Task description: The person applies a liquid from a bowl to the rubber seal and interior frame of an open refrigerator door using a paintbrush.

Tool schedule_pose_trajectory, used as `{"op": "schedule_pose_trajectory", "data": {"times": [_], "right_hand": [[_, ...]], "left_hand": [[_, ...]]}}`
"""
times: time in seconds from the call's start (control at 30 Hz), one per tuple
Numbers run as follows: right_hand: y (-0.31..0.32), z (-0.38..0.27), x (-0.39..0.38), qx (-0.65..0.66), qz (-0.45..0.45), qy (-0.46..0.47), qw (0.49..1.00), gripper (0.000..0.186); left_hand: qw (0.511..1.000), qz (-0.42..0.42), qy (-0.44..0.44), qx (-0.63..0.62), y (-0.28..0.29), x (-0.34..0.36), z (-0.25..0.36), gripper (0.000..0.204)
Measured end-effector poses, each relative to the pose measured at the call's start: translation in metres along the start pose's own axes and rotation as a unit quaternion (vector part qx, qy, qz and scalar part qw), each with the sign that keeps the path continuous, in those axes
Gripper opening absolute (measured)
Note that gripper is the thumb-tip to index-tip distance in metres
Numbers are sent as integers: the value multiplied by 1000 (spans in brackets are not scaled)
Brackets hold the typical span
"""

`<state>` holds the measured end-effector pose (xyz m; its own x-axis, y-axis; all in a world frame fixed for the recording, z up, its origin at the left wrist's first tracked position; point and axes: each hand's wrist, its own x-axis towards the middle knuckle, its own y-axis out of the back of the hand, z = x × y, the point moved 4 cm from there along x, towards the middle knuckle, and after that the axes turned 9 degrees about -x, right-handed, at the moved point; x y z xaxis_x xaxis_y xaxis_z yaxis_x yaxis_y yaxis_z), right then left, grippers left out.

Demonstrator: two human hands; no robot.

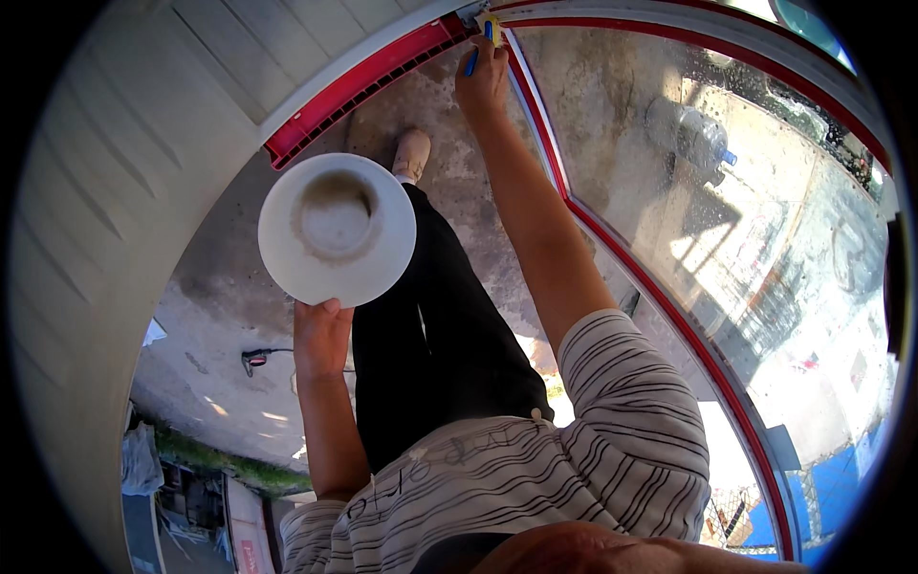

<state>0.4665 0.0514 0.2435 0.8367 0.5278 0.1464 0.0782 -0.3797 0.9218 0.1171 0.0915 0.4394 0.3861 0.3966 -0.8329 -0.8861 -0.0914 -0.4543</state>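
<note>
My left hand (pixel 322 330) grips the rim of a white round bowl (pixel 287 244) from below, its inside stained with grey-brown residue. Higher up, my right hand (pixel 484 81) is closed on a small blue-handled tool (pixel 470 61) with a yellow part (pixel 495 29) at the corner where a red slotted strip (pixel 316 120) meets the red-and-white window frame (pixel 545 143). Whether the tool's tip touches the frame I cannot tell.
White ribbed panels (pixel 115 163) curve along the left. Below are the concrete floor (pixel 220 287), my shoe (pixel 411 153) and a corded power tool (pixel 254 359). Through the glass at the right are a large plastic bottle (pixel 698 139) and blue panels (pixel 827 488).
</note>
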Motion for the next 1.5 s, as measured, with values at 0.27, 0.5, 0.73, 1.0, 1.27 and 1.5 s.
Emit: {"op": "schedule_pose_trajectory", "data": {"times": [0.27, 0.5, 0.73, 1.0, 1.27, 1.5], "right_hand": [[31, -16, -2, 61, 72, 17, 995, 29], [15, -20, -11, 37, 52, 23, 998, 31], [-9, -10, 10, 54, 26, 23, 998, 28], [79, -31, 3, 65, 83, 124, 987, 17], [8, -24, 17, -30, -2, 127, 991, 23], [11, -12, 30, -57, -13, 114, 992, 27]], "left_hand": [[1000, 18, -6, -8, 8, -5, 0, 83], [1000, 20, -15, -6, 13, -5, 0, 85], [1000, 8, -6, -5, 13, -7, 1, 80], [999, 22, -10, -27, 17, -12, -5, 76], [999, 21, -16, -20, 21, -8, -7, 74], [999, 13, -9, -40, 16, -8, -5, 67]]}}
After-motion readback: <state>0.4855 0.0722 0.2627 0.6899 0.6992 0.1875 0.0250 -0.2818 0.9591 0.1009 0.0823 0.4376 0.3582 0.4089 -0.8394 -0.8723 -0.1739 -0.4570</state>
